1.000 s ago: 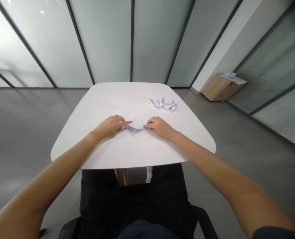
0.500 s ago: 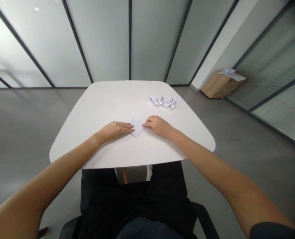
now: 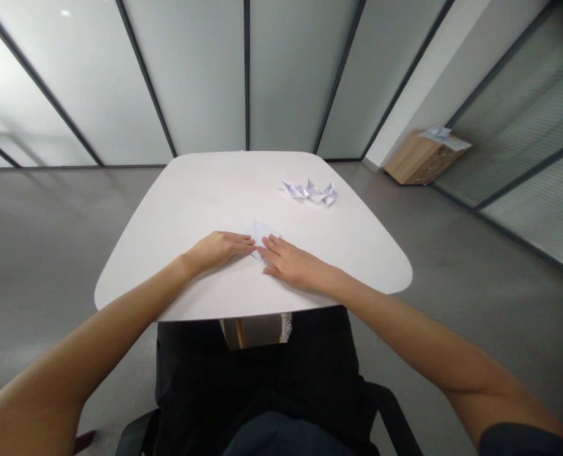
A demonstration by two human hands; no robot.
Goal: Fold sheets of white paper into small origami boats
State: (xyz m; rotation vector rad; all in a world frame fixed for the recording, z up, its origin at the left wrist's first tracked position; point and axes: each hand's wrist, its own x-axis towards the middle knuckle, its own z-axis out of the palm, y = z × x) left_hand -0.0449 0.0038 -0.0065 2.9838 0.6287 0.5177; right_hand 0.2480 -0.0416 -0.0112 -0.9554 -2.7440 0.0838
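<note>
A small folded sheet of white paper [image 3: 259,230] lies flat on the white table [image 3: 205,190]. My left hand [image 3: 221,247] rests on its left side with fingers stretched out. Over the paper's right part lies my right hand [image 3: 290,259], palm down, its fingers spread and nearly touching the left fingertips. Much of the paper is covered by the two hands, so its lower and right edges are mostly hidden.
Several folded white paper pieces [image 3: 309,192] stand in a row on the table's far right. A wooden cabinet [image 3: 423,159] with papers on top is on the floor at the right, near the frosted glass wall [image 3: 200,76]. A chair armrest [image 3: 390,418] is beside my legs.
My right hand has gone from pinching the paper's right corner to lying flat over it, a little lower and further left. My left hand has stayed in place.
</note>
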